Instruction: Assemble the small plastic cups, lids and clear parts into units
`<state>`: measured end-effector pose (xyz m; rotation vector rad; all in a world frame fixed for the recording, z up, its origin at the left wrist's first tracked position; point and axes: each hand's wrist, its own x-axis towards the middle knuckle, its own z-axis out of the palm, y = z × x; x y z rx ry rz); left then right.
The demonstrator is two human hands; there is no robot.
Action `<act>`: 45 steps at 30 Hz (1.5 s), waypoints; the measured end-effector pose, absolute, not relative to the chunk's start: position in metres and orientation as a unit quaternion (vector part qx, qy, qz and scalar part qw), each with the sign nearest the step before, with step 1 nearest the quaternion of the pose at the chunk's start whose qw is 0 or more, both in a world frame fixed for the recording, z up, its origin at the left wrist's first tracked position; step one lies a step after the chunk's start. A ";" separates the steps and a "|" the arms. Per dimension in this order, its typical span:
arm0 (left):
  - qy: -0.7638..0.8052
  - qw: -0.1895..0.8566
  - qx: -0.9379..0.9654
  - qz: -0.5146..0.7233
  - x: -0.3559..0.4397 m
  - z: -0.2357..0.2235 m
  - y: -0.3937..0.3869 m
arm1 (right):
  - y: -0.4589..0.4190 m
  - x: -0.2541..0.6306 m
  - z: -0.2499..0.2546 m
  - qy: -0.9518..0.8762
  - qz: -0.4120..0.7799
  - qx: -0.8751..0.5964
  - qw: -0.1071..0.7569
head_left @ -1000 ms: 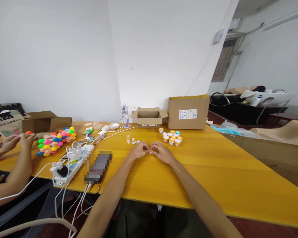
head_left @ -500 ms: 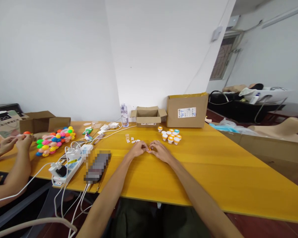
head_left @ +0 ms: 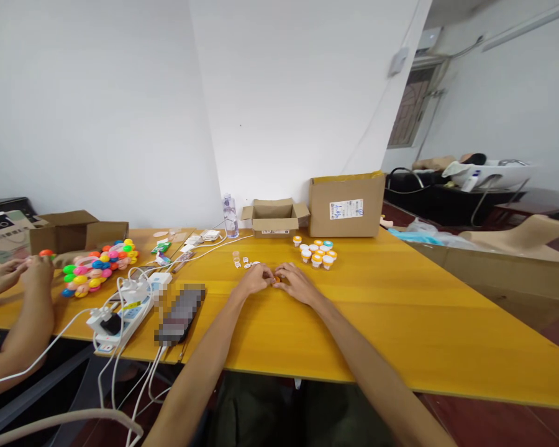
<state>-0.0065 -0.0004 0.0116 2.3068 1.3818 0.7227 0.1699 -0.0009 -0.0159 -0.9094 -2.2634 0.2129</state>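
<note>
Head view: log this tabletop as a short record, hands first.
Left hand: beside a small orange piece
Right hand: opposite, at the same piece
Grip: too small to tell
Near left hand: small white pieces
Beyond right hand: lidded cups, mostly orange-rimmed
Far row: bottle, open carton, larger carton
Far left: multicoloured balls, another person's hands

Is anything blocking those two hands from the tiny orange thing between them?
No, nothing visible: the left hand and right hand are both at the small orange piece, their fingers partly hiding it.
</note>
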 end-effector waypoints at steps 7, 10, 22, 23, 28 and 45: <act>0.480 0.203 0.814 0.255 -0.007 0.010 0.002 | -0.001 0.170 -0.016 -0.863 0.104 -0.354 0.344; 0.483 0.208 0.812 0.253 -0.007 0.011 0.002 | -0.001 0.170 -0.015 -0.861 0.115 -0.354 0.347; 0.523 0.161 0.811 0.206 0.002 0.021 -0.006 | 0.001 0.164 -0.017 -0.847 0.112 -0.373 0.362; 0.524 0.164 0.812 0.200 0.003 0.021 -0.006 | 0.001 0.164 -0.017 -0.847 0.114 -0.373 0.362; 0.520 0.168 0.815 0.195 0.004 0.023 -0.005 | -0.001 0.164 -0.016 -0.841 0.125 -0.379 0.365; 0.502 0.165 0.819 0.223 0.002 0.013 -0.001 | 0.000 0.163 -0.024 -0.839 0.115 -0.385 0.368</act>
